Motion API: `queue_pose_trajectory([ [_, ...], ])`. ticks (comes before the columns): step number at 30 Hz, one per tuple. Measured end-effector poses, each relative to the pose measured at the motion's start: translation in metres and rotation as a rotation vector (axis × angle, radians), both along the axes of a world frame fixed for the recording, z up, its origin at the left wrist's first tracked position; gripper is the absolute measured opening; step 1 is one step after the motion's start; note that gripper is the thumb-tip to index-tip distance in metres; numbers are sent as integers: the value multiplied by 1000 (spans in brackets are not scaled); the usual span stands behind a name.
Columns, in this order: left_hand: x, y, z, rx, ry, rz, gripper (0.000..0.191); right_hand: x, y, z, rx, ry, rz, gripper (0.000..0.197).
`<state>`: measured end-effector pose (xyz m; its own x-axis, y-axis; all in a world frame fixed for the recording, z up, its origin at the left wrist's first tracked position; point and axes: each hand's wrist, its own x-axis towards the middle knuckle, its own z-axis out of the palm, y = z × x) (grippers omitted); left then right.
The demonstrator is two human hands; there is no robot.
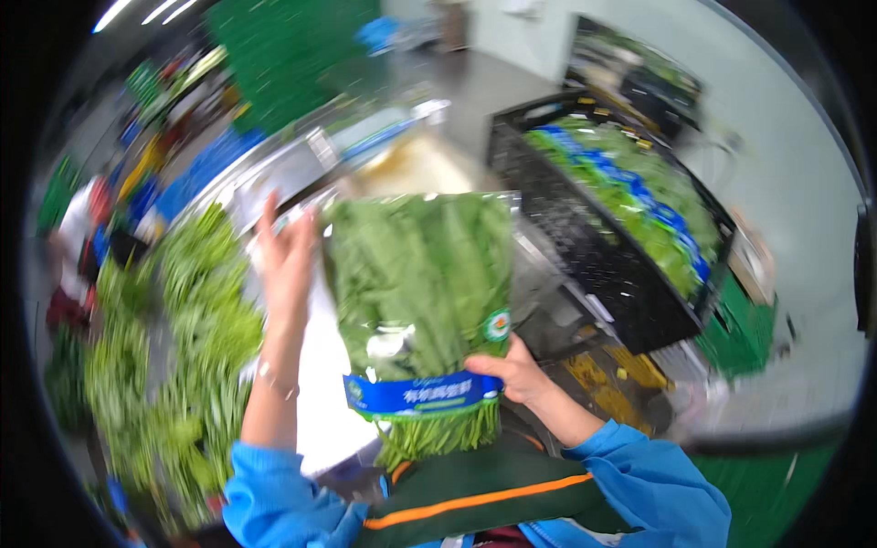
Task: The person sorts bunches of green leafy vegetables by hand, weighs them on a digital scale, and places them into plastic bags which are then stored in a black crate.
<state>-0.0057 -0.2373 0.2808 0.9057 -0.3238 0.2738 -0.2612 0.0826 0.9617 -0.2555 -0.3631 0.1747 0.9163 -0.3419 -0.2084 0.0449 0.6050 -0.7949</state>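
A clear plastic bag of leafy green vegetables (pixel 425 294), with a blue printed band and cut stems at its lower end, is held up before me. My right hand (pixel 514 373) grips its lower right edge, thumb on the front. My left hand (pixel 284 250) is raised just left of the bag, fingers apart and holding nothing. Behind the bag lies a blurred pale surface (pixel 418 168) beside metal equipment. A black plastic crate (pixel 582 240) at the right holds several similar bagged greens (pixel 623 185) with blue bands.
Heaps of loose leafy greens (pixel 199 329) spread over the left side. A green crate (pixel 740 332) is beneath the black crate's far right end. A person (pixel 79 240) in a white top is at the far left. A green panel (pixel 294 61) stands behind.
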Motion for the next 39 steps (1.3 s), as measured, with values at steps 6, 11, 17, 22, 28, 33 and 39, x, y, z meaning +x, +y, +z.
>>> queue_pose_trajectory([
  [6, 24, 5, -98, 318, -118, -103, 42, -48, -77, 82, -575, 95, -541, 72],
  [11, -27, 13, -205, 444, 201, -303, 27, -128, -250, 147, -533, 191, -1069, 41],
  [17, -54, -97, -185, 387, 135, -334, 25, -12, -411, 131, -437, 39, -1027, 54],
  [22, -70, -92, -181, 589, -84, -179, 25, 52, -444, 29, -547, 745, -688, 78],
  [28, -105, -90, -230, 872, -278, -272, 39, 96, -436, 61, -2143, 343, -700, 46],
  [33, -125, -138, -269, 957, -308, -266, 59, 142, -475, 26, -1802, 1158, 97, 74],
  [39, -129, -187, -264, 976, -417, -286, 63, 128, -580, 37, -1840, 486, -118, 60],
])
